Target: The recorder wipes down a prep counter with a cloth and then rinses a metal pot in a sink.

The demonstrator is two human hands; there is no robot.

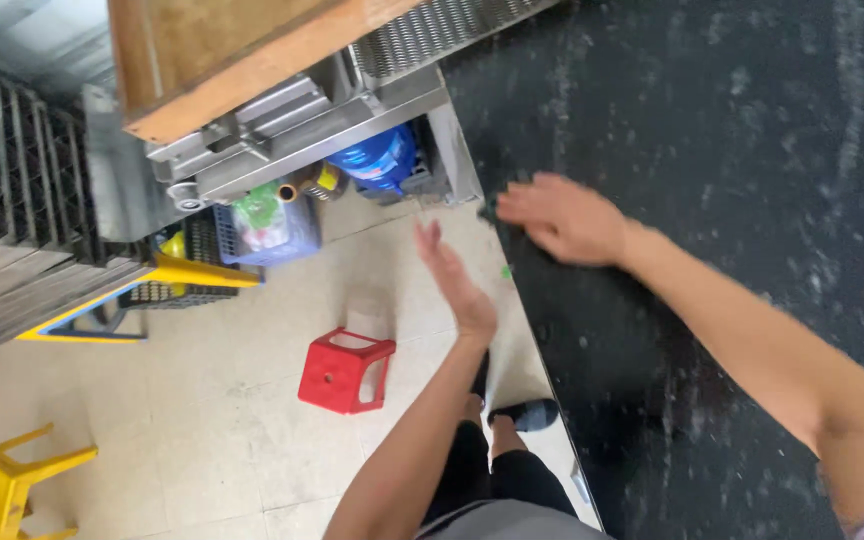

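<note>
Left to right. A yellow plastic stool (2, 480) sits at the bottom left on the pale tiled floor (202, 430). Above it runs a grey slatted metal rack (12, 180) with a yellow-edged frame (192, 272) over a black plastic crate (177, 290). A small red plastic stool (344, 372) stands on the floor, well apart from both hands. Under the steel bench (302, 130) lie a bag of green-and-white goods in a blue basket (267, 228) and a blue plastic water bottle (380, 158).

The left hand (457, 285) is held in the air just off the counter edge, palm open, fingers straight, empty, touching nothing. It sits below and to the left of the right hand.

The right hand (564, 218) lies flat on the black speckled stone countertop (732, 150) at its near-left edge, fingers spread and pressing on a small dark green scrap or cloth (492, 205), which only peeks out past the fingertips. Motion blur hides whether the fingers pinch it or just push it. 1 small green fleck (505, 271) lies at the counter edge between the 2 hands.

Judged progress: the work looks midway. The countertop carries pale smears and specks across most of its width, so most of the surface appears left to do. Only the strip near the right hand looks darker and cleaner.
</note>
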